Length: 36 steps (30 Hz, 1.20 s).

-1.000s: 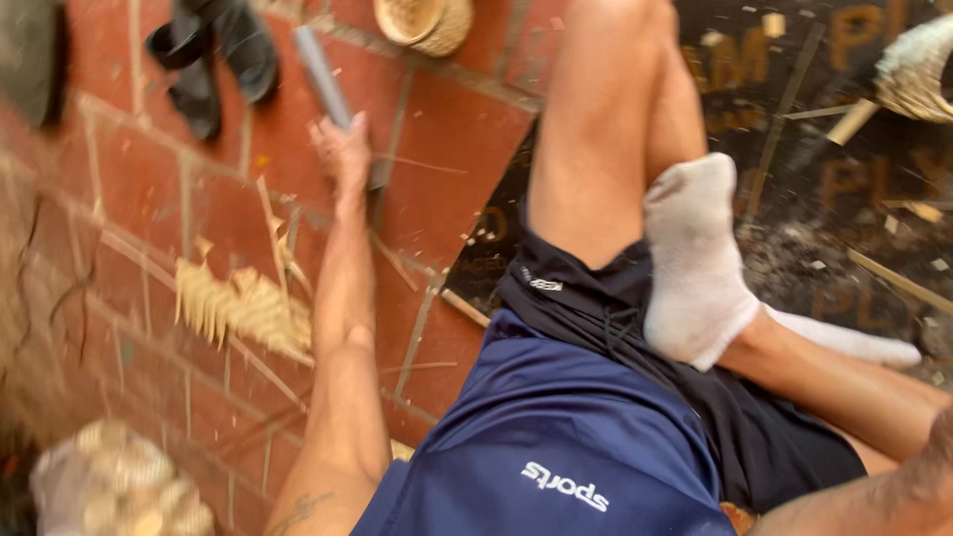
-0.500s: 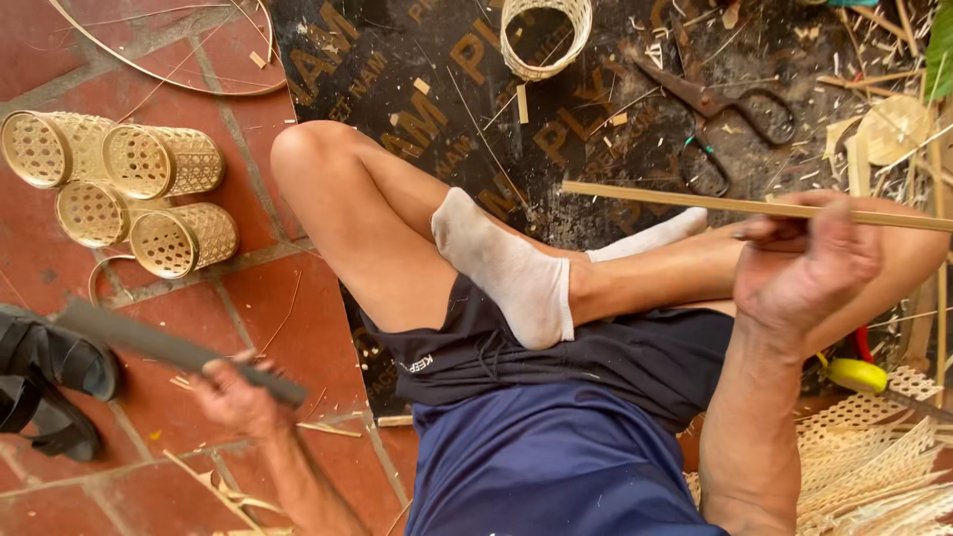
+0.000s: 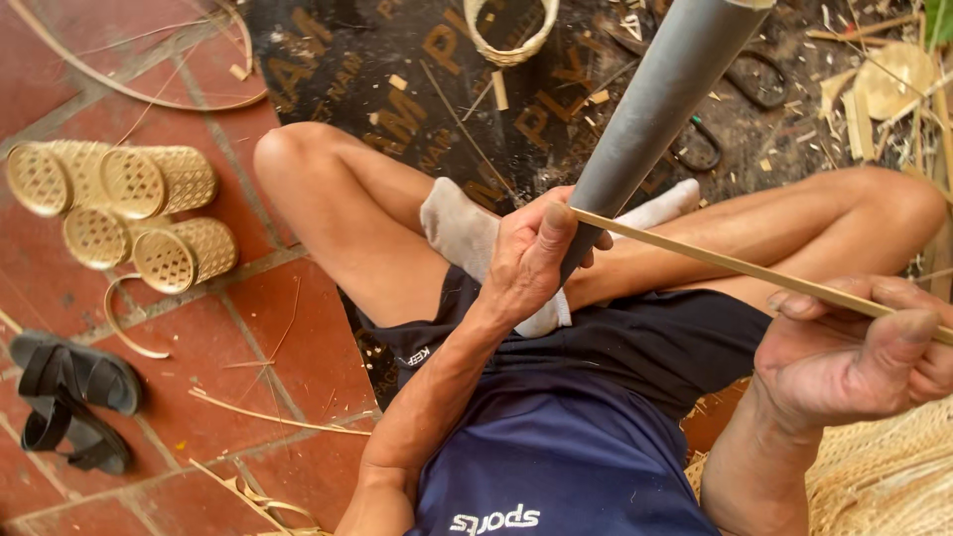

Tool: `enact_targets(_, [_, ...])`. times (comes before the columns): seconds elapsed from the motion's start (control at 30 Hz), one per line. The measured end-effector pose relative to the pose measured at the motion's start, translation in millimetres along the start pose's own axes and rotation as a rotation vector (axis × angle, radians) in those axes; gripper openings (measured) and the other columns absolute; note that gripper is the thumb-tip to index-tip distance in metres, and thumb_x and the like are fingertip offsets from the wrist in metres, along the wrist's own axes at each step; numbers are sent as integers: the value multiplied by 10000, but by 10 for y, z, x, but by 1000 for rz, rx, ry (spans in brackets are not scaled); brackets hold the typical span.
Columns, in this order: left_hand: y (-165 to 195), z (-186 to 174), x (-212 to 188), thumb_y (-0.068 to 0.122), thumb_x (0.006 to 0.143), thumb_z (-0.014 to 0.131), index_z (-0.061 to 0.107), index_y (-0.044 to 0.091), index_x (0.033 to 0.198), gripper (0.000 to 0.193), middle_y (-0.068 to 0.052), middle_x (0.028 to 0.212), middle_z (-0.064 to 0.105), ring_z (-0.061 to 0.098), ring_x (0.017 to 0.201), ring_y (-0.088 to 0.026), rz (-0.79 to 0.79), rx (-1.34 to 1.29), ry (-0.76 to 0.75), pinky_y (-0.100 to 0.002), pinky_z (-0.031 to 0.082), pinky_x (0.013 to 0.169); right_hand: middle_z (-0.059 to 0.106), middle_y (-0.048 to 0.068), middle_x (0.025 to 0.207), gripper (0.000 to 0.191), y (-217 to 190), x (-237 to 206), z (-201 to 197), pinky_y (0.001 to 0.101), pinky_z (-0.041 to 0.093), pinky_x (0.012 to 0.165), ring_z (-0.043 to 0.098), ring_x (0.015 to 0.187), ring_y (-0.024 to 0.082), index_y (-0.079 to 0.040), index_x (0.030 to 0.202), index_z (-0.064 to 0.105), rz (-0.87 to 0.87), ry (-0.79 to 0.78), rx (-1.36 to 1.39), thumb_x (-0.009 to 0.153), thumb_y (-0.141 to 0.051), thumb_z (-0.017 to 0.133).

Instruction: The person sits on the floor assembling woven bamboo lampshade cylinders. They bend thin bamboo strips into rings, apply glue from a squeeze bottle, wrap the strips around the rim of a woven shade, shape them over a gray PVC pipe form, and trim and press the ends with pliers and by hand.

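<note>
- The red tile floor [image 3: 288, 337] fills the left side; a dark printed mat [image 3: 397, 109] lies farther off under the person's crossed bare legs, littered with bamboo scraps.
- A long grey blade [image 3: 655, 109] slants from the top right down to mid-scene, its lower end gripped in the left hand [image 3: 531, 253], fingers wrapped tight around it.
- A thin bamboo strip [image 3: 735, 266] runs from the blade's lower end out to the right edge, touching the left thumb at one end.
- The right hand [image 3: 854, 347], near right, pinches the strip between thumb and forefinger.
- Four small woven baskets [image 3: 129, 213] lie on their sides in a cluster at far left on the tiles.
- A pair of dark sandals [image 3: 69, 397] sits near left.
- Black scissors [image 3: 715, 109] lie on the mat beyond the blade.
</note>
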State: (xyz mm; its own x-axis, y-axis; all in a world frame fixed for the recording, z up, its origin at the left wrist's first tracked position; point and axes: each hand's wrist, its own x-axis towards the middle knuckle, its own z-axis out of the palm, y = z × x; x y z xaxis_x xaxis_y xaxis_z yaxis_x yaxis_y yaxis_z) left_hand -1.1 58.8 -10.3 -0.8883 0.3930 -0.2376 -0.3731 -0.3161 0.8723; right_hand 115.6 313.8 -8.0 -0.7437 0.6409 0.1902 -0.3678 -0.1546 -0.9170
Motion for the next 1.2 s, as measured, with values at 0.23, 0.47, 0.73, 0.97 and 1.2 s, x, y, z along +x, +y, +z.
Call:
enact_targets(0.23, [-145, 32, -10, 578, 1050, 512, 608, 39, 1077, 548, -86, 862, 680, 656, 760, -145, -106, -298, -129, -299, 550, 726, 550, 206, 799, 470, -357, -238, -96, 438, 552, 622, 594, 597, 331, 34, 1001, 439, -155, -112, -287, 1202, -365, 587])
enact_targets(0.47, [-216, 85, -216, 510, 1133, 472, 632, -19, 1067, 556, -109, 872, 656, 618, 712, -163, -111, -322, -155, -296, 501, 704, 590, 153, 785, 410, -748, -441, -378, 332, 537, 466, 592, 510, 238, 68, 1102, 444, -114, -376, -259, 1147, -336, 387])
enact_targets(0.73, [-67, 161, -354, 474, 1114, 493, 624, -37, 1267, 549, -118, 920, 665, 607, 757, -154, -105, -256, -281, -298, 506, 738, 618, 31, 844, 200, 654, 214, -437, 177, 468, 654, 556, 659, 47, -34, 1154, 559, 751, -22, 756, 1222, -211, 497])
enact_targets(0.97, [341, 186, -468, 457, 1056, 548, 709, 1, 1166, 496, -93, 893, 703, 641, 808, -134, -115, 428, -510, -322, 540, 726, 672, 19, 742, 115, 494, 1059, 1078, 200, 430, 431, 553, 501, 33, -52, 1058, 693, 845, -711, 184, 1095, -112, 603])
enact_targets(1.2, [226, 147, 19, 449, 1015, 573, 770, 68, 1127, 443, -128, 749, 672, 617, 667, -128, -190, 774, -200, -333, 488, 614, 704, 100, 792, 95, -491, 1171, 1591, 387, 525, 540, 665, 627, 240, -11, 918, 711, -545, -1568, -492, 862, -88, 712])
